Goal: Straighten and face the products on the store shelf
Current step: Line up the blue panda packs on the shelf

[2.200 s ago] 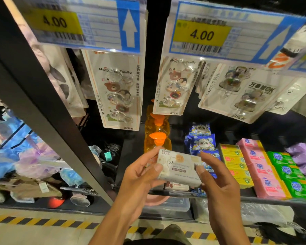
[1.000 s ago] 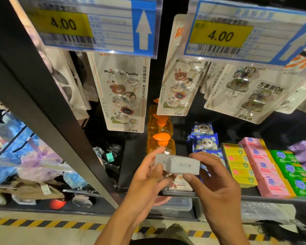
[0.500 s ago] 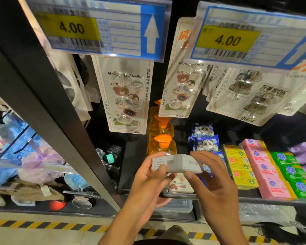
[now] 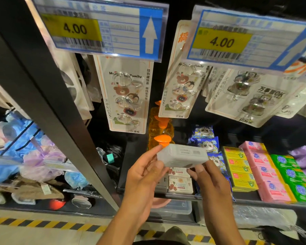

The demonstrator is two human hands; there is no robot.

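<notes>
A white soap box (image 4: 182,156) is held between both hands in front of the shelf, its barcoded side turned up toward me. My left hand (image 4: 145,175) grips its left end with thumb and fingers. My right hand (image 4: 212,184) pinches its right end. Just below it, more white soap boxes with a cherry print (image 4: 180,184) lie on the black shelf (image 4: 247,200). To the right run rows of blue panda packs (image 4: 207,145), yellow soap boxes (image 4: 240,170), pink soap boxes (image 4: 267,175) and green soap boxes (image 4: 293,175).
Orange pump bottles (image 4: 160,131) stand behind the held box. Hook packs (image 4: 127,96) hang from pegs above, under two 4.00 price tags (image 4: 102,30). A black upright post (image 4: 48,96) divides off a bay of bath sponges (image 4: 25,156). A hazard-striped floor edge (image 4: 42,225) lies below.
Both hands turned the white soap box over, from its printed front facing me to its barcoded side up, and moved it closer to the shelf above the cherry-print boxes.
</notes>
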